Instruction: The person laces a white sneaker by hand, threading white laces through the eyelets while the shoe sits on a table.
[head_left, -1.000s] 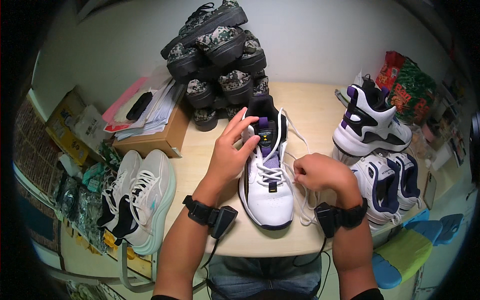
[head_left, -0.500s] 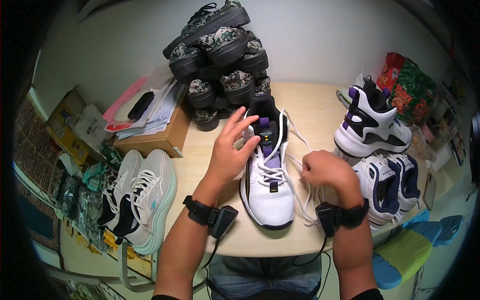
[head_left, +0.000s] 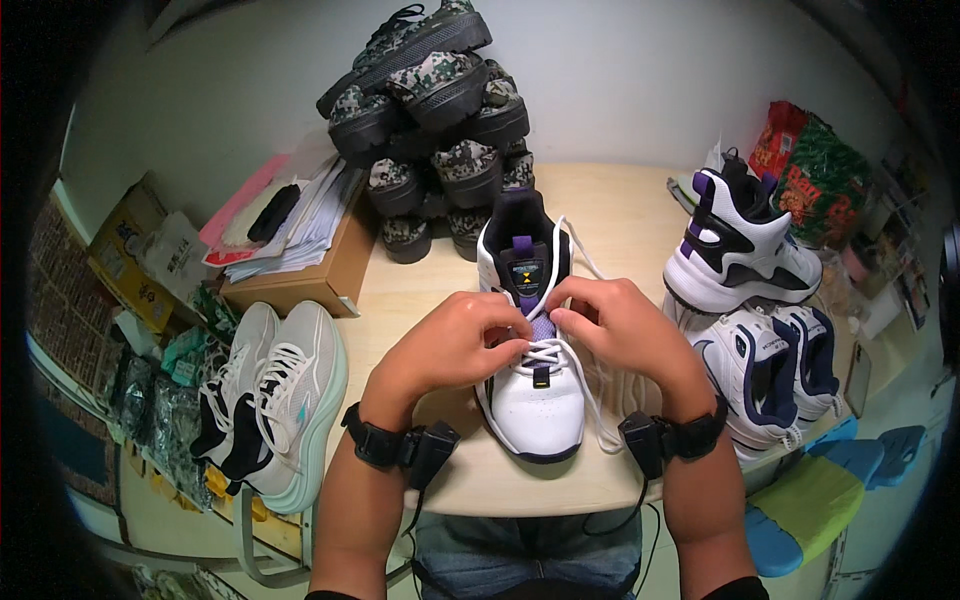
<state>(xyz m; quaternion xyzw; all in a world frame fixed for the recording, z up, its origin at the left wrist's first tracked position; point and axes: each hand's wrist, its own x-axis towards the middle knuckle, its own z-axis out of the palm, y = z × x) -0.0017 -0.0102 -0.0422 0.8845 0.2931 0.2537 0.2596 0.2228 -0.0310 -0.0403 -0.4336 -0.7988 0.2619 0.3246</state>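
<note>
A white high-top sneaker (head_left: 540,415) with black and purple parts stands on the table in front of me, its toe toward me. Its white shoelace (head_left: 562,240) is threaded through the lower eyelets, and loose lengths trail down on the right side. My left hand (head_left: 455,335) is closed at the left of the lacing, thumb and forefinger pinching the lace. From the other side my right hand (head_left: 620,325) pinches the lace just below the tongue (head_left: 528,275). The fingers partly cover the eyelets.
A matching high-top (head_left: 735,250) rests behind white-and-navy sneakers (head_left: 765,375) on the right. Pale grey running shoes (head_left: 300,390) stand at the left, near a cardboard box (head_left: 320,280) with papers. Camouflage shoes (head_left: 440,120) are piled at the back. A small stool (head_left: 820,500) is below right.
My left hand has come down from the tongue to the lacing. My right hand has moved left from beside the shoe onto the lace. Both now meet over the shoe.
</note>
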